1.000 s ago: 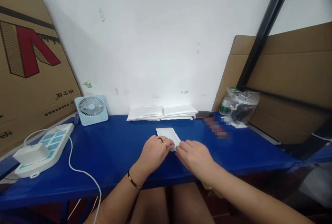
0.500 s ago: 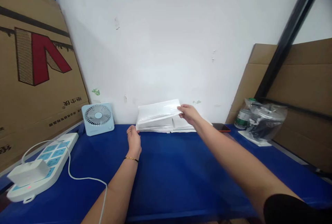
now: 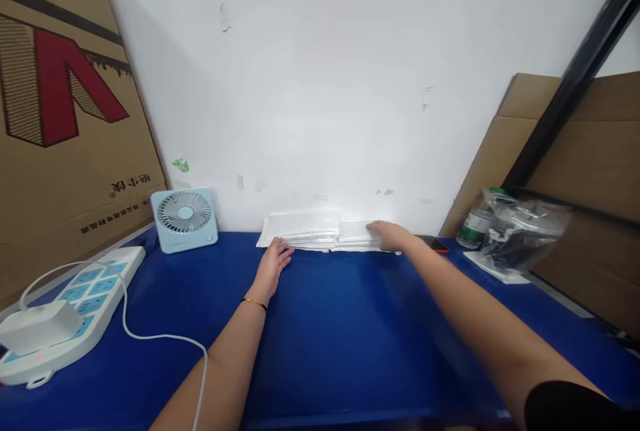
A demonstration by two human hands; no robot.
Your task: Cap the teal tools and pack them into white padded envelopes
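Two low stacks of flat white packets lie side by side against the wall, the left stack (image 3: 303, 225) a little taller than the right stack (image 3: 356, 232). My left hand (image 3: 273, 263) is at the front edge of the left stack, fingers apart, holding nothing. Over the right end of the right stack is my right hand (image 3: 393, 235), its fingertips on the top packet; whether they grip it is hard to see.
A light blue fan (image 3: 185, 219) and a white power strip (image 3: 83, 314) with a cable are at the left, beside a large carton (image 3: 65, 118). At the right are a phone (image 3: 434, 243), a bottle (image 3: 471, 228) and a plastic-wrapped black item (image 3: 520, 234).
The packet that was held raised at the left now lies flat on the left stack. My right hand has let it go and moved right; my left hand has opened. The view has shifted slightly.
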